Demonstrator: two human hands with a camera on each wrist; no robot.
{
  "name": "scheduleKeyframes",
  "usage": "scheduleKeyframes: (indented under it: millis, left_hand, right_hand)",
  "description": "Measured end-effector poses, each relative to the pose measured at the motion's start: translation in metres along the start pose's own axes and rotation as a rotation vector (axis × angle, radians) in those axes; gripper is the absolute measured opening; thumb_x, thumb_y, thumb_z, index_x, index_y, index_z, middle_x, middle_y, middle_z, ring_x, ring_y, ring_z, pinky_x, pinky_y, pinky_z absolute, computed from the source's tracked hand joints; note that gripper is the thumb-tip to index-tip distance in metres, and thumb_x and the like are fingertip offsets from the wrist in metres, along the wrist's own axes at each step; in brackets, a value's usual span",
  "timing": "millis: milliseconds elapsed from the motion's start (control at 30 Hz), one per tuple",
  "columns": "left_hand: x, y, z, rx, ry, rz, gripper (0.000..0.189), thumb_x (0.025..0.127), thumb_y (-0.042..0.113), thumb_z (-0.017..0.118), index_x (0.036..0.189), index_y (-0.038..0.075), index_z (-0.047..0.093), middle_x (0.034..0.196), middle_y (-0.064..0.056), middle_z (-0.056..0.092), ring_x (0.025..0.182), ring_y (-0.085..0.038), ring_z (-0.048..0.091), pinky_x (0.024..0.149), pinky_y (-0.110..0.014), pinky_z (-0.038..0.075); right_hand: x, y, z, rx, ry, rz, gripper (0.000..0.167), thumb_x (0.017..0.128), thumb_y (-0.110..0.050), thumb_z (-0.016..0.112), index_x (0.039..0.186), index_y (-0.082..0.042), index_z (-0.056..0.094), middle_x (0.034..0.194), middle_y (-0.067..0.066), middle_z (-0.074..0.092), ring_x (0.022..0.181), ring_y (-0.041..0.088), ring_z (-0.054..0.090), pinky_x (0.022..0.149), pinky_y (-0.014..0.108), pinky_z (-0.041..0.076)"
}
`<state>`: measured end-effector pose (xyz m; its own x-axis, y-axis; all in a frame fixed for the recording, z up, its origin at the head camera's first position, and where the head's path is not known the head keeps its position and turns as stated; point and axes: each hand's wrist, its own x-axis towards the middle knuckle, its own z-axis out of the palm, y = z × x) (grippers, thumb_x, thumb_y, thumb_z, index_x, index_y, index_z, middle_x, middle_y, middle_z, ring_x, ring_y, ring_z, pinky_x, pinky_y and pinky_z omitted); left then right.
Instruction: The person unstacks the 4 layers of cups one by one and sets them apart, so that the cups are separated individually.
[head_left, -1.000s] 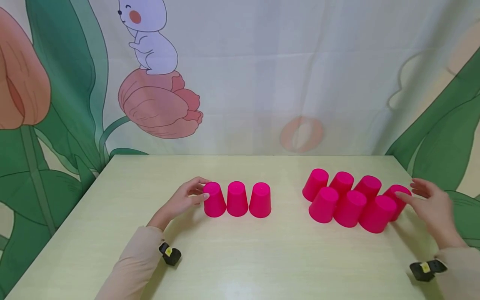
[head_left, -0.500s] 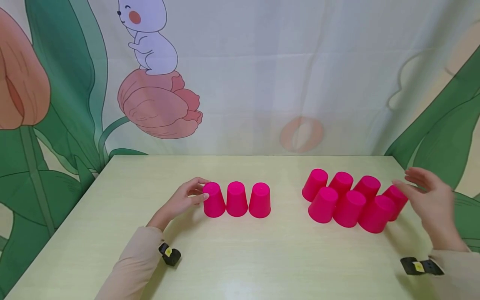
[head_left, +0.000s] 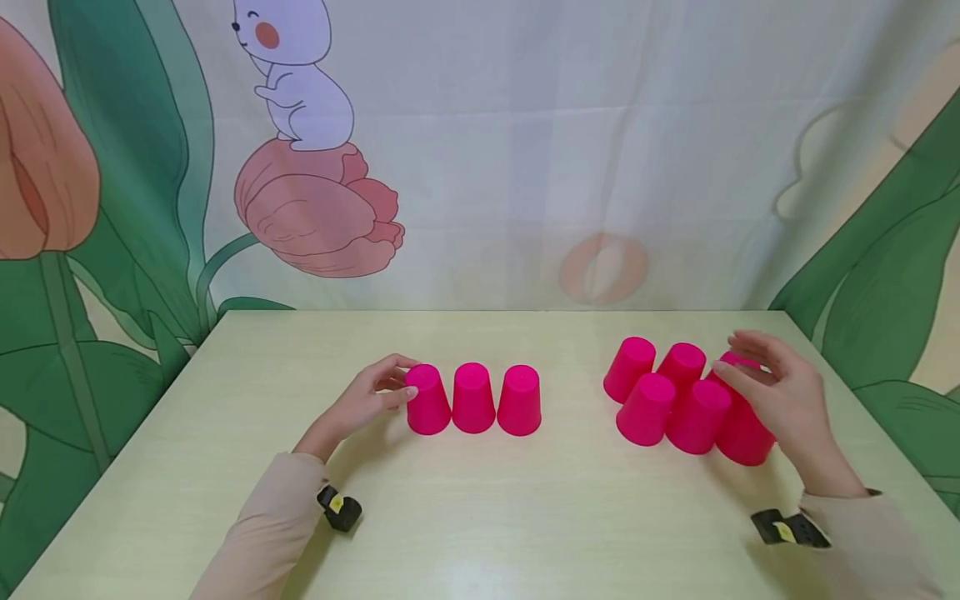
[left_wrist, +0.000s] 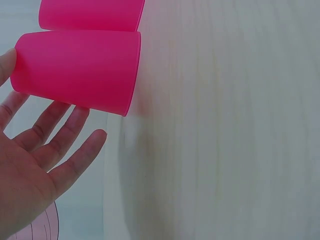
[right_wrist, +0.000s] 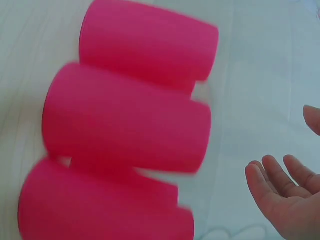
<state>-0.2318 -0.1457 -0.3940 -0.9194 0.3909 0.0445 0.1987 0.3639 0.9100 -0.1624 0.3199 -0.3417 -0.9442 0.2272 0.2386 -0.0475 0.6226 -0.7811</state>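
Three upside-down pink cups stand in a row at mid-table. My left hand (head_left: 367, 398) rests at the left side of the leftmost cup (head_left: 429, 404). In the left wrist view, my thumb touches this cup (left_wrist: 75, 70) near its closed end, while the loosely spread fingers (left_wrist: 75, 162) lie along its side. Right of the row stands a cluster of several more inverted pink cups (head_left: 699, 418). My right hand (head_left: 787, 396) hovers over the cluster's right end, hiding the far right cup. In the right wrist view, its relaxed fingers (right_wrist: 265, 187) are apart from the blurred cups (right_wrist: 125, 120).
All the cups stand on a pale wooden table (head_left: 495, 517). Behind it hangs a printed curtain (head_left: 495, 167) with tulips and a white animal. A small black camera is strapped to each sleeve. A gap separates the row from the cluster.
My right hand has moved left, from beside the far right cup to over the right end of the cluster. My left hand and the cups have stayed in place.
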Motion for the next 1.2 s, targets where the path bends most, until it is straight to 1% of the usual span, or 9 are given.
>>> scheduleKeyframes:
  millis: [133, 233, 267, 333, 433, 533, 767, 1067, 1200]
  left_hand:
    - [-0.007, 0.018, 0.001, -0.006, -0.009, -0.005, 0.034, 0.087, 0.006, 0.056, 0.119, -0.001, 0.048, 0.108, -0.022, 0.052, 0.099, -0.036, 0.05, 0.08, -0.053, 0.046]
    - [-0.007, 0.017, 0.001, -0.007, -0.006, -0.003, 0.034, 0.087, 0.006, 0.056, 0.119, -0.001, 0.048, 0.108, -0.022, 0.052, 0.099, -0.037, 0.05, 0.08, -0.053, 0.046]
    - [-0.007, 0.017, 0.001, -0.006, -0.005, -0.003, 0.033, 0.087, 0.006, 0.056, 0.119, -0.001, 0.048, 0.108, -0.022, 0.052, 0.099, -0.037, 0.05, 0.08, -0.053, 0.046]
    - [-0.007, 0.017, 0.001, -0.004, -0.002, 0.001, 0.033, 0.087, 0.006, 0.056, 0.119, -0.001, 0.048, 0.108, -0.022, 0.052, 0.099, -0.037, 0.05, 0.08, -0.053, 0.046]
    - [-0.007, 0.016, 0.002, -0.003, -0.001, 0.003, 0.033, 0.087, 0.006, 0.056, 0.119, -0.001, 0.048, 0.108, -0.022, 0.052, 0.099, -0.036, 0.05, 0.08, -0.054, 0.045]
    - [-0.007, 0.016, 0.002, -0.002, 0.0, 0.004, 0.033, 0.087, 0.006, 0.056, 0.119, -0.001, 0.048, 0.108, -0.022, 0.052, 0.099, -0.036, 0.05, 0.08, -0.054, 0.045]
    - [-0.007, 0.015, 0.002, 0.002, 0.0, 0.008, 0.033, 0.087, 0.006, 0.055, 0.119, -0.001, 0.048, 0.108, -0.022, 0.052, 0.099, -0.035, 0.05, 0.08, -0.053, 0.046]
    - [-0.007, 0.016, 0.002, 0.007, 0.0, -0.001, 0.034, 0.087, 0.006, 0.055, 0.119, -0.002, 0.048, 0.108, -0.022, 0.052, 0.099, -0.035, 0.049, 0.08, -0.053, 0.046]
    - [-0.002, 0.004, 0.001, -0.004, 0.001, 0.005, 0.034, 0.087, 0.007, 0.056, 0.119, 0.0, 0.048, 0.108, -0.022, 0.052, 0.099, -0.034, 0.05, 0.079, -0.052, 0.046]
  right_hand:
    - [0.008, 0.009, 0.018, 0.029, -0.05, -0.066, 0.059, 0.084, -0.031, 0.065, 0.136, -0.013, 0.042, 0.127, 0.012, 0.049, 0.11, 0.028, 0.049, 0.077, 0.026, 0.05]
    - [0.009, 0.004, 0.029, 0.05, -0.099, -0.117, 0.059, 0.083, -0.03, 0.066, 0.134, -0.011, 0.043, 0.125, 0.012, 0.05, 0.11, 0.028, 0.049, 0.077, 0.023, 0.049]
    - [0.005, -0.006, 0.032, 0.048, -0.115, -0.124, 0.061, 0.083, -0.031, 0.066, 0.134, -0.008, 0.042, 0.125, 0.016, 0.049, 0.11, 0.033, 0.048, 0.078, 0.022, 0.049]
    - [0.003, -0.012, 0.038, 0.054, -0.141, -0.143, 0.061, 0.083, -0.031, 0.066, 0.133, -0.007, 0.042, 0.124, 0.015, 0.05, 0.109, 0.032, 0.049, 0.071, 0.011, 0.045]
    - [-0.001, -0.023, 0.046, 0.056, -0.183, -0.155, 0.061, 0.083, -0.032, 0.066, 0.133, -0.007, 0.042, 0.125, 0.016, 0.049, 0.111, 0.036, 0.049, 0.072, 0.011, 0.044]
    - [0.0, -0.026, 0.054, 0.055, -0.21, -0.16, 0.062, 0.082, -0.03, 0.067, 0.133, -0.007, 0.042, 0.125, 0.016, 0.05, 0.111, 0.034, 0.049, 0.076, 0.016, 0.046]
    - [0.001, -0.028, 0.073, 0.068, -0.281, -0.188, 0.061, 0.08, -0.031, 0.069, 0.13, -0.005, 0.046, 0.122, 0.016, 0.052, 0.107, 0.032, 0.051, 0.086, 0.044, 0.046]
    - [0.001, -0.034, 0.101, 0.065, -0.366, -0.232, 0.057, 0.079, -0.028, 0.071, 0.127, -0.006, 0.048, 0.12, 0.015, 0.054, 0.104, 0.033, 0.054, 0.083, 0.043, 0.048]
    - [0.002, -0.036, 0.116, 0.065, -0.393, -0.275, 0.055, 0.078, -0.023, 0.073, 0.124, -0.004, 0.051, 0.118, 0.014, 0.056, 0.103, 0.03, 0.055, 0.086, 0.043, 0.046]
